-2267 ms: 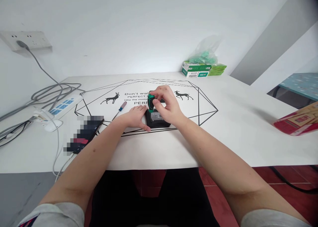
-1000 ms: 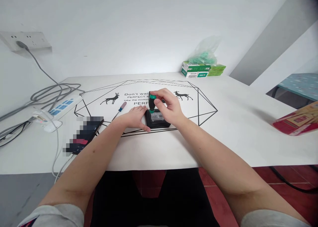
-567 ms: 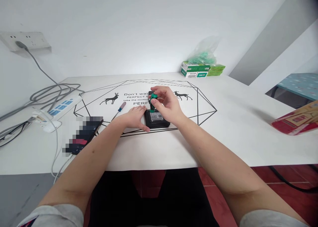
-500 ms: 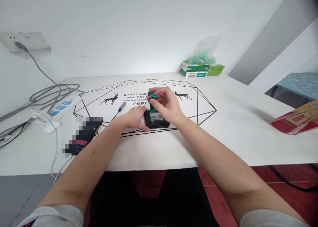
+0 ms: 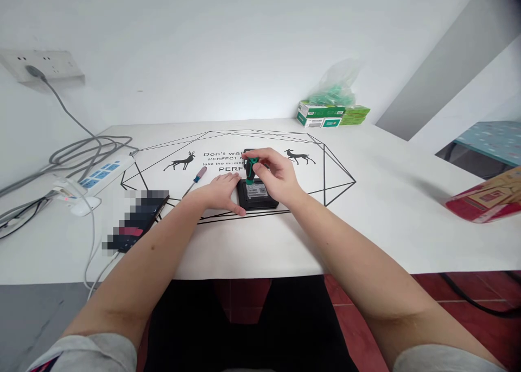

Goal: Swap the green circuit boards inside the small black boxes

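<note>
A flat black square device (image 5: 264, 199) with a white label on its upper face lies on the white table. My right hand (image 5: 277, 177) grips a green-and-black screwdriver (image 5: 251, 171), held upright over the upper left part of the device. The tip is too small to make out. Against the device's left side rests my left hand (image 5: 222, 193), fingers stretched flat and thumb spread along the lower left corner. A second screwdriver (image 5: 199, 175) with a translucent blue-and-red handle lies left of that hand. Some dark object behind the right fingers is mostly hidden.
A phone (image 5: 140, 220), partly pixelated, lies left of my left forearm. Beyond it are a power strip (image 5: 103, 174) and grey cables (image 5: 87, 144). Green-and-white boxes (image 5: 321, 114) with a plastic bag (image 5: 336, 87) stand at the back. A red package (image 5: 484, 198) is at the right.
My right fingers have shifted and turned slightly around the screwdriver handle, showing more of its black part. My left hand and the device keep their places.
</note>
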Demonstrator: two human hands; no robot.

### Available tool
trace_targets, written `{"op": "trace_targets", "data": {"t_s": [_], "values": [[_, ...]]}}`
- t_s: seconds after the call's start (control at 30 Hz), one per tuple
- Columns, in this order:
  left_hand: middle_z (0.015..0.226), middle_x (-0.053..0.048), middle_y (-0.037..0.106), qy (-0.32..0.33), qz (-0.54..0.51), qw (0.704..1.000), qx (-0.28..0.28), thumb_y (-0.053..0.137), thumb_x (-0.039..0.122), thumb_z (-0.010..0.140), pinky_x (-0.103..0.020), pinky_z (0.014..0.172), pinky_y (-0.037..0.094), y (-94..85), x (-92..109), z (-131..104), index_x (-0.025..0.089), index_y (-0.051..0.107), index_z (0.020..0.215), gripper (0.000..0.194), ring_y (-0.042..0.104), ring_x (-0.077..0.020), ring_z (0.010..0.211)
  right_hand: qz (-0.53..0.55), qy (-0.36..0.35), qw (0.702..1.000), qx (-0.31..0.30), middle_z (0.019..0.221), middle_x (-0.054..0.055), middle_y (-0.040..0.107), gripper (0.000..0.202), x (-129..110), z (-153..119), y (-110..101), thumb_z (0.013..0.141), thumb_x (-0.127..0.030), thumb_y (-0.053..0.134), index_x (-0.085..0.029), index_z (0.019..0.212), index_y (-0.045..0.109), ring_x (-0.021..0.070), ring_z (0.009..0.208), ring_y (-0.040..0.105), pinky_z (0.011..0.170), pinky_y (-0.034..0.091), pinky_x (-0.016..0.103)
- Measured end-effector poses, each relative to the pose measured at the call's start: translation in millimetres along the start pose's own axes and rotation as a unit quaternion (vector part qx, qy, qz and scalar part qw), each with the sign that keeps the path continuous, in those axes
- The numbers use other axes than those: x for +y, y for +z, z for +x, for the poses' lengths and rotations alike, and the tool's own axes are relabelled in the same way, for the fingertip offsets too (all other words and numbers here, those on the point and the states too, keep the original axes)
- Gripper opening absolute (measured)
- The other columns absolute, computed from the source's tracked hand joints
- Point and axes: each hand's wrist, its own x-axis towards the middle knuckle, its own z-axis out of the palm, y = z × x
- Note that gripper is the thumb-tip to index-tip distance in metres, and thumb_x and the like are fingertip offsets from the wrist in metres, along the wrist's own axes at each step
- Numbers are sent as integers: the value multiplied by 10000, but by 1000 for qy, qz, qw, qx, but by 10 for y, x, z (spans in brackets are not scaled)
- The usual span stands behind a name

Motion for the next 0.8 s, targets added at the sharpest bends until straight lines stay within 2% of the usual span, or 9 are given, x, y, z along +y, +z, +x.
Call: {"op": "trace_targets", "data": {"t_s": [0.1, 0.17, 0.3, 0.4, 0.6, 0.7, 0.8], "values": [[1759, -237, 380, -1, -3, 1000, -3, 718, 897, 737, -584, 1289, 319, -19, 23, -11, 169, 308, 1706, 1279, 347, -506, 1607, 14, -12, 1000, -13, 1184, 39, 830, 329, 12, 12, -17, 1045, -234, 524, -314, 1228, 786, 234, 1092, 770, 958, 638, 467], [1754, -238, 385, 2, -3, 1000, -6, 702, 902, 746, -585, 1288, 322, -39, 43, -20, 163, 295, 1709, 1280, 350, -498, 1607, 10, -17, 1000, -15, 1177, 41, 832, 346, 22, 22, -17, 1055, -232, 502, -315, 1226, 792, 235, 1112, 769, 997, 633, 481], [1739, -261, 394, -12, -1, 1000, -16, 727, 905, 720, -576, 1284, 332, -78, 86, -37, 123, 364, 1672, 1284, 363, -530, 1588, -8, -27, 1000, -9, 1116, 62, 817, 292, 28, 38, -11, 1059, -302, 544, -298, 1226, 783, 232, 1002, 746, 883, 636, 446], [1744, -250, 390, -13, -7, 1000, -12, 733, 904, 716, -584, 1285, 324, -75, 86, -35, 136, 371, 1673, 1280, 357, -543, 1588, -22, -33, 999, -2, 1029, 60, 766, 248, 22, 38, -6, 1046, -356, 607, -287, 1219, 772, 210, 881, 682, 808, 610, 412], [1796, -207, 327, 19, -25, 999, 5, 701, 893, 748, -578, 1294, 299, -13, 14, -11, 202, 169, 1761, 1336, 320, -485, 1627, -45, -6, 999, 11, 909, 17, 629, 329, 54, 28, 26, 940, -476, 803, -293, 1207, 743, 204, 822, 599, 783, 580, 410], [1804, -238, 294, 13, -27, 1000, 1, 710, 891, 744, -579, 1302, 290, -19, 19, -13, 162, 185, 1756, 1353, 298, -493, 1639, -38, -25, 999, 5, 969, 37, 663, 319, 70, 23, 29, 993, -487, 741, -307, 1256, 750, 211, 863, 621, 806, 596, 430], [1802, -264, 285, 6, -24, 1000, -4, 724, 899, 728, -592, 1310, 279, -39, 49, -22, 132, 238, 1739, 1359, 290, -511, 1638, -31, -29, 999, 7, 1178, 85, 714, 298, 63, 20, 21, 1075, -472, 602, -321, 1281, 754, 230, 988, 676, 855, 626, 469]]}}
